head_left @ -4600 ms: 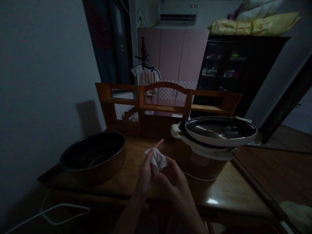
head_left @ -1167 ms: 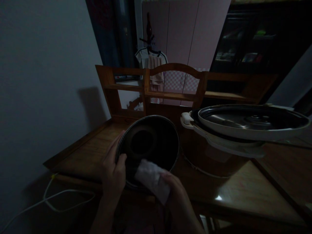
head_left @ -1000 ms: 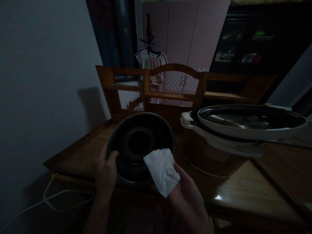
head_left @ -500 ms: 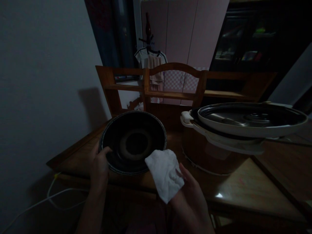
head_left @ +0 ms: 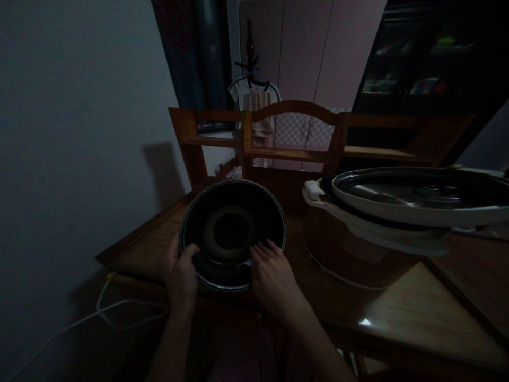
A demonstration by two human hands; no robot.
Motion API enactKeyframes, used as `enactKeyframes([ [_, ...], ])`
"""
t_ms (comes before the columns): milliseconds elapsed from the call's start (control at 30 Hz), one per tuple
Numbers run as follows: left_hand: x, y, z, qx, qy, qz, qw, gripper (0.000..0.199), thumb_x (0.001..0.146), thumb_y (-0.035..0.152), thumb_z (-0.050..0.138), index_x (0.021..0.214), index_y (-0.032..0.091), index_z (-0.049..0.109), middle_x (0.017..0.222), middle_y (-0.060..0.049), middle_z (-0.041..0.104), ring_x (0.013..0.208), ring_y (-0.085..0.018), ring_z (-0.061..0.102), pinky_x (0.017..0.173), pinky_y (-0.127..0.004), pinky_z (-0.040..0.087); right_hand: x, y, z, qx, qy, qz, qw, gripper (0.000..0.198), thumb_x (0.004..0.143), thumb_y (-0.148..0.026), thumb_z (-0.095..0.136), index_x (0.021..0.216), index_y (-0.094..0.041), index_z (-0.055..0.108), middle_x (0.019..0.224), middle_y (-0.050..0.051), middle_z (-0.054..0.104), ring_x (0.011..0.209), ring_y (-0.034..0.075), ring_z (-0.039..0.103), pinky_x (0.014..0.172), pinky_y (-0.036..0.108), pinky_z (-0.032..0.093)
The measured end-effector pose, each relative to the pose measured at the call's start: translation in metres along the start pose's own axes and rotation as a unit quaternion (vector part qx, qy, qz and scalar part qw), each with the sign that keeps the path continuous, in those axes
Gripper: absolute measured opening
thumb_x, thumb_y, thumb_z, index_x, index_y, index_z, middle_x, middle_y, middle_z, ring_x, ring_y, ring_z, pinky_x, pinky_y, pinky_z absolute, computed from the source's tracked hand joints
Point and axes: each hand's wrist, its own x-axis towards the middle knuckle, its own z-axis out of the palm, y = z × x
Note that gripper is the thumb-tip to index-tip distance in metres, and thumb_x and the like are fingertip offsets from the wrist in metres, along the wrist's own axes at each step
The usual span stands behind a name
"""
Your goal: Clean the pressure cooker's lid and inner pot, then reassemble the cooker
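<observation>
Left hand [head_left: 181, 273] grips tilted inner pot [head_left: 233, 233], visibly empty.

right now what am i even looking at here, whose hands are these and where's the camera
The camera sits on a person's head, looking forward and down, so the two bare hands at the bottom are the wearer's own. There is no machine, and this is the only view. The room is dim.

The left hand grips the near left rim of a dark pot, which is tilted so its inside faces the camera. The right hand lies flat against the pot's near right rim; a sliver of something pale shows under its fingers, too small to identify.

The pot rests on a wooden table. To the right stands a cooker with its lid open. Behind is a wooden shelf, and a white cable hangs at the left.
</observation>
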Motion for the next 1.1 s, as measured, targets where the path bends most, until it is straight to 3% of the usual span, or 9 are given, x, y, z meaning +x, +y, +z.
enactKeyframes([
  [67, -0.008, 0.004, 0.001, 0.0, 0.002, 0.003, 1.0, 0.028, 0.076, 0.024, 0.059, 0.1, 0.021, 0.072, 0.089, 0.001, 0.067, 0.088, -0.02, 0.059, 0.081, -0.031, 0.047, 0.0, -0.003, 0.002, -0.027, -0.03, -0.002, 0.999, 0.028, 0.097, -0.013, 0.045, 0.095, -0.012, 0.072, 0.104, 0.015, 0.074, 0.1, 0.027, 0.069, 0.103, 0.043, 0.042],
  [133, -0.015, 0.007, 0.002, -0.003, -0.001, 0.003, 1.0, 0.032, 0.077, 0.025, 0.057, 0.105, 0.021, 0.072, 0.092, 0.0, 0.068, 0.09, -0.021, 0.06, 0.083, -0.032, 0.048, -0.004, -0.01, 0.004, -0.026, -0.042, -0.012, 0.999, 0.029, 0.096, -0.015, 0.047, 0.077, -0.016, 0.069, 0.084, 0.009, 0.073, 0.081, 0.024, 0.07, 0.089, 0.041, 0.046],
  [300, -0.031, 0.017, 0.004, -0.009, -0.004, 0.023, 1.0, 0.046, 0.079, 0.023, 0.055, 0.122, 0.024, 0.069, 0.114, -0.001, 0.07, 0.103, -0.023, 0.062, 0.097, -0.034, 0.048, -0.014, -0.036, 0.012, -0.011, -0.037, 0.012, 0.999, 0.026, 0.097, -0.016, 0.044, 0.085, -0.018, 0.067, 0.084, 0.006, 0.073, 0.076, 0.022, 0.069, 0.067, 0.033, 0.04],
  [400, -0.039, 0.019, 0.007, -0.009, 0.007, 0.023, 1.0, 0.052, 0.08, 0.021, 0.056, 0.131, 0.026, 0.065, 0.117, -0.001, 0.069, 0.107, -0.023, 0.062, 0.104, -0.035, 0.046, -0.013, -0.054, 0.016, 0.084, -0.034, 0.05, 0.995, 0.028, 0.1, -0.018, 0.04, 0.093, -0.019, 0.067, 0.084, 0.003, 0.073, 0.072, 0.019, 0.069, 0.06, 0.03, 0.033],
  [500, -0.043, 0.019, 0.01, -0.026, 0.012, 0.001, 1.0, 0.055, 0.081, 0.02, 0.056, 0.135, 0.029, 0.063, 0.114, -0.001, 0.069, 0.107, -0.023, 0.063, 0.107, -0.037, 0.046, -0.012, -0.064, 0.018, 0.199, -0.015, 0.07, 0.977, 0.031, 0.105, -0.02, 0.035, 0.099, -0.023, 0.065, 0.089, -0.001, 0.074, 0.075, 0.015, 0.069, 0.062, 0.027, 0.034],
  [667, -0.042, 0.021, 0.012, -0.027, 0.017, 0.004, 0.999, 0.057, 0.081, 0.019, 0.055, 0.137, 0.029, 0.061, 0.117, -0.001, 0.069, 0.12, -0.025, 0.06, 0.111, -0.039, 0.043, -0.016, -0.056, 0.012, 0.253, 0.005, -0.007, 0.967, 0.026, 0.107, -0.024, 0.035, 0.103, -0.022, 0.061, 0.098, 0.0, 0.071, 0.087, 0.014, 0.068, 0.075, 0.023, 0.04],
  [933, -0.04, 0.013, 0.001, 0.007, 0.001, 0.027, 1.0, 0.053, 0.082, 0.021, 0.053, 0.134, 0.024, 0.061, 0.127, -0.002, 0.066, 0.12, -0.026, 0.06, 0.108, -0.041, 0.045, -0.031, -0.02, 0.008, 0.123, -0.036, -0.019, 0.992, 0.025, 0.108, -0.03, 0.043, 0.103, -0.02, 0.066, 0.099, 0.006, 0.072, 0.094, 0.02, 0.066, 0.087, 0.031, 0.041],
  [1033, -0.044, 0.009, -0.004, -0.005, -0.006, 0.035, 0.999, 0.058, 0.082, 0.02, 0.055, 0.139, 0.024, 0.058, 0.134, -0.003, 0.063, 0.126, -0.027, 0.057, 0.113, -0.041, 0.042, -0.042, 0.002, 0.014, 0.088, 0.008, -0.029, 0.996, 0.028, 0.108, -0.026, 0.042, 0.095, -0.019, 0.067, 0.095, 0.007, 0.071, 0.093, 0.021, 0.064, 0.089, 0.034, 0.04],
  [1100, -0.048, 0.008, -0.006, -0.013, 0.001, 0.045, 0.999, 0.06, 0.08, 0.018, 0.055, 0.14, 0.024, 0.058, 0.134, -0.002, 0.064, 0.129, -0.027, 0.055, 0.115, -0.041, 0.041, -0.049, 0.013, 0.015, 0.098, 0.063, -0.02, 0.993, 0.031, 0.107, -0.025, 0.043, 0.086, -0.019, 0.064, 0.085, 0.006, 0.068, 0.083, 0.02, 0.061, 0.082, 0.033, 0.04],
])
